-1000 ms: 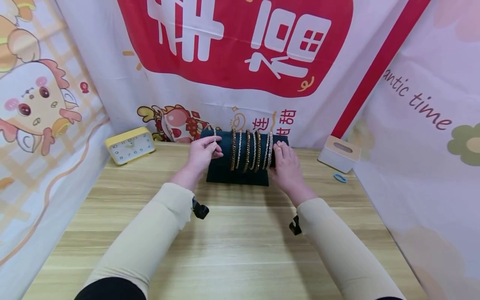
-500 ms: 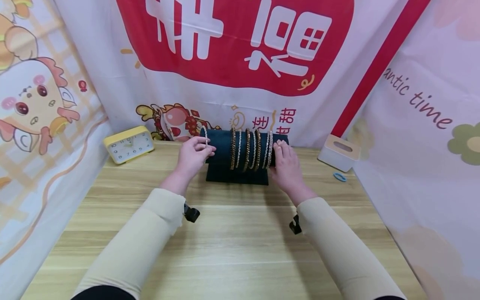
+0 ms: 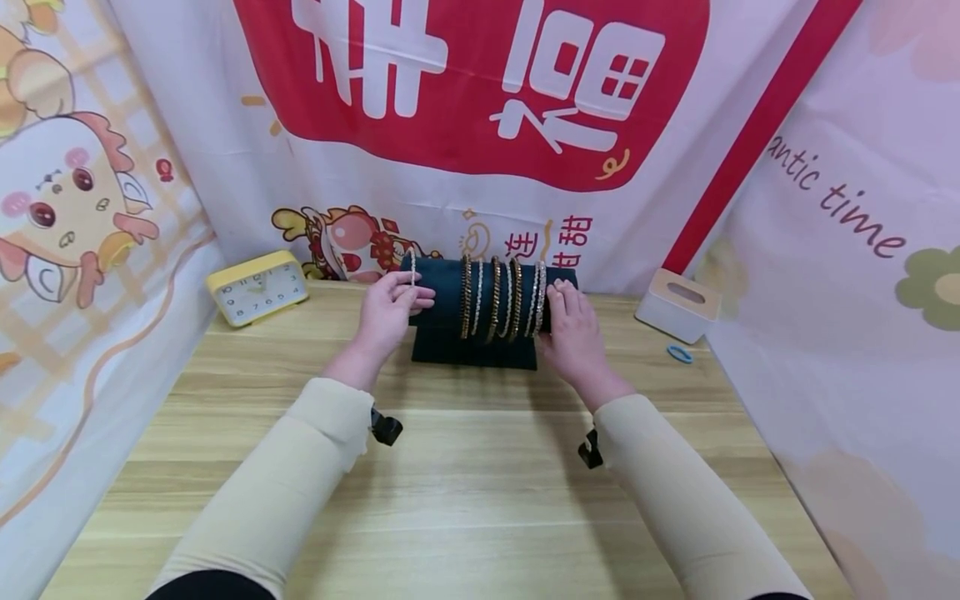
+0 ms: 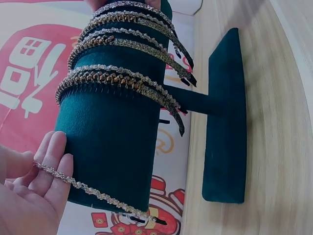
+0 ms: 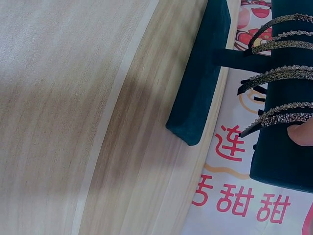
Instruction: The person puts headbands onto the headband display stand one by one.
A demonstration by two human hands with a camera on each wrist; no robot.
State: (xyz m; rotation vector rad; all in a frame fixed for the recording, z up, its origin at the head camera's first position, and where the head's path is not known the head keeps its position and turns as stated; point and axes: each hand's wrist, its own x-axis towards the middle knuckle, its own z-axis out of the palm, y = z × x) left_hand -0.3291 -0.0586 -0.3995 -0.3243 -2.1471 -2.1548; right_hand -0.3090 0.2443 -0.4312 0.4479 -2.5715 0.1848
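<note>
A dark green velvet headband stand [image 3: 438,287] with a thick horizontal roll stands at the back of the table. Several gold and silver sparkly headbands [image 4: 115,78] sit over the middle and right of the roll. My left hand [image 3: 384,315] pinches a thin beaded headband [image 4: 98,194] between thumb and fingers. That headband crosses the roll's left end, and its black tip shows beyond the edge in the left wrist view. At the other end, my right hand [image 3: 576,333] grips the roll beside the outermost headband; only the thumb [image 5: 304,133] shows in the right wrist view.
A yellow-framed clock [image 3: 258,289] stands at the back left. Toward the back right are a tissue box [image 3: 678,308] and a small blue ring [image 3: 679,355]. Printed cloth [image 3: 480,158] hangs close behind the stand and along both sides of the wooden table [image 3: 472,500].
My left hand has carried the thin headband leftward to the roll's left end, then shifted very slightly right. The right hand and the other headbands have stayed put.
</note>
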